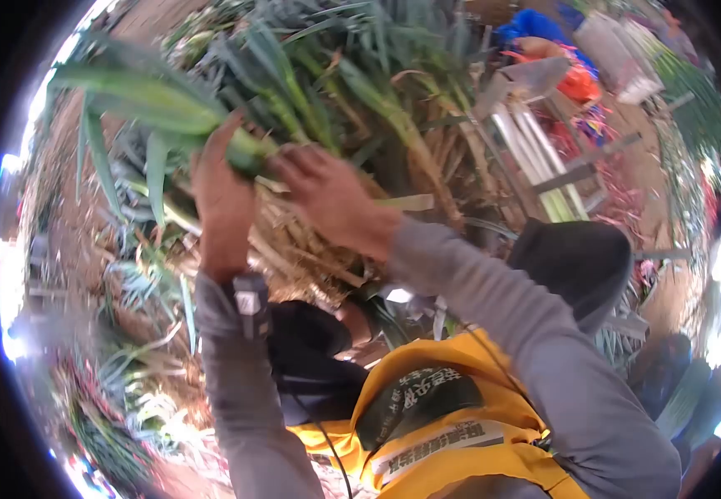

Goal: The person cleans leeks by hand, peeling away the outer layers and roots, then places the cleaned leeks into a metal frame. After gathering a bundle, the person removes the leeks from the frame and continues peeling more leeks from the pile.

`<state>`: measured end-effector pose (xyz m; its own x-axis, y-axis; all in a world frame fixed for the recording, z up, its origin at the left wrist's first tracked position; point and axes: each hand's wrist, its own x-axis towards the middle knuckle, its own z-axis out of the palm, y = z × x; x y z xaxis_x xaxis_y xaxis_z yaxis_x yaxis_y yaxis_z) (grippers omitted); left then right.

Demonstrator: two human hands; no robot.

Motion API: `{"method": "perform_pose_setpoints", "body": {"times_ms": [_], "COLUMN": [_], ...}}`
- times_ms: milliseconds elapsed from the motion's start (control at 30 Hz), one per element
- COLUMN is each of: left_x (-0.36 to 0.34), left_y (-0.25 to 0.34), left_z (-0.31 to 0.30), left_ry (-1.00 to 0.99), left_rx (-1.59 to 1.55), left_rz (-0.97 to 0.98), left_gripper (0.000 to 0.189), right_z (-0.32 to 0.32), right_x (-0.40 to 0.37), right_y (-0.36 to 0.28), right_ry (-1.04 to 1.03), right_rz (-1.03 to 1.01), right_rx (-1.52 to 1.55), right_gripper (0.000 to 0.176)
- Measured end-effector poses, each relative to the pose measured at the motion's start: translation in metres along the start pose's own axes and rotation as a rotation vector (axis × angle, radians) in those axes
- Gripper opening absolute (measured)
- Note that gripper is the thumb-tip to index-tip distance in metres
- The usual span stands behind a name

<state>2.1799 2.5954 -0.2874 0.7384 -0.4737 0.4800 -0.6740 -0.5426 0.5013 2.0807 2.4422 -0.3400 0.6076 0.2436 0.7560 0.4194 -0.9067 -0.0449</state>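
Note:
My left hand [226, 195] is wrapped round the green part of a leek [157, 104], whose broad leaves stretch toward the upper left. Close beside it, my right hand [327, 187] has its fingers curled at the stalk, slightly smeared by motion. The right palm and part of the stalk are hidden. Beneath and beyond both hands lies a pile of untrimmed leeks [414, 137] with dry, brownish outer leaves and green tops. Pale roots and stalks [294, 249] show just below my hands.
To the right, a wooden rack [572, 175] holds several stripped white leeks [535, 145]. An orange-red bag [576, 81] and blue plastic [535, 27] lie behind it. Leaf scraps [148, 287] litter the ground at left. My knee [572, 262] juts out near the rack.

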Motion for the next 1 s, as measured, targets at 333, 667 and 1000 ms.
{"method": "perform_pose_setpoints", "body": {"times_ms": [333, 667, 1000], "left_x": [0.011, 0.017, 0.014], "left_y": [-0.026, 0.002, -0.015], "left_z": [0.017, 0.006, -0.007], "left_ry": [0.012, 0.139, 0.158], "left_rx": [-1.566, -1.400, -1.695], "left_rz": [-0.447, -0.528, -0.602], "left_gripper": [0.043, 0.034, 0.024], "right_z": [-0.024, -0.043, -0.029], "right_x": [0.057, 0.038, -0.014], "right_y": [0.018, 0.007, 0.024], "right_ry": [-0.109, -0.196, -0.233], "right_rz": [0.843, 0.755, 1.097], "right_rx": [1.194, 1.049, 1.272], "right_gripper": [0.031, 0.026, 0.026]}}
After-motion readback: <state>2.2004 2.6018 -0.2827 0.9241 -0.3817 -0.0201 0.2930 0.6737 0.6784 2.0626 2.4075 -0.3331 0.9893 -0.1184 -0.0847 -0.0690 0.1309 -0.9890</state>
